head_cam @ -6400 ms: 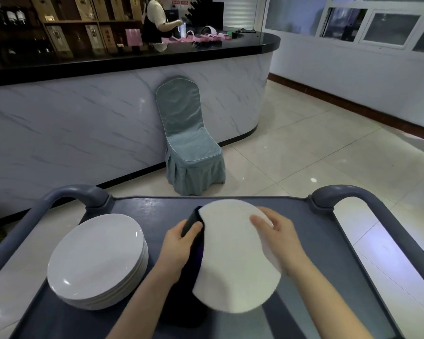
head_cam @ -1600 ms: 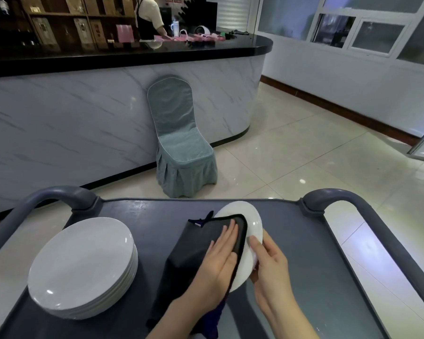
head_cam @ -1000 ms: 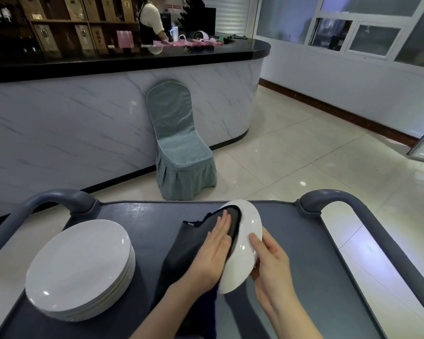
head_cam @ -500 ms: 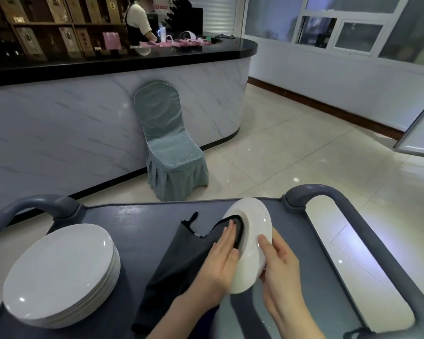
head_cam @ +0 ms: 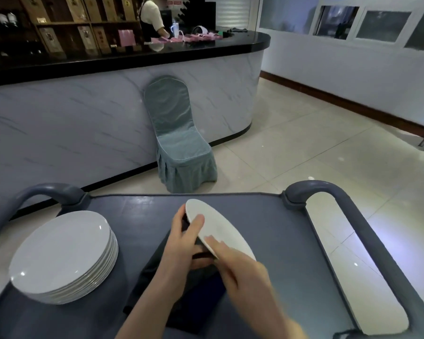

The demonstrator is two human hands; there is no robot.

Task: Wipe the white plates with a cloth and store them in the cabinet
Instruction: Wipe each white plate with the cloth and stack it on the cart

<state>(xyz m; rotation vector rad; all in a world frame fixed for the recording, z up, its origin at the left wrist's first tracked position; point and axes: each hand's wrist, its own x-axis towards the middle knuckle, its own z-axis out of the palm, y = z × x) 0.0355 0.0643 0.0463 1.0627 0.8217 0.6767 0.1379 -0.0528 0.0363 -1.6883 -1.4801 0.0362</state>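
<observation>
head view: stack of white plates point(head_cam: 61, 253) sits at the left of the grey cart point(head_cam: 287, 241). left hand point(head_cam: 181, 250) grips the single plate point(head_cam: 220, 228) above cart centre, thumb over its far-left rim, dark cloth point(head_cam: 196, 304) hanging under the hand. plate is tilted, long axis far-left to near-right, visible face up-right. right hand point(head_cam: 245, 272) touches the near-right rim; motion-blurred, can't tell if its fingers clamp.
</observation>
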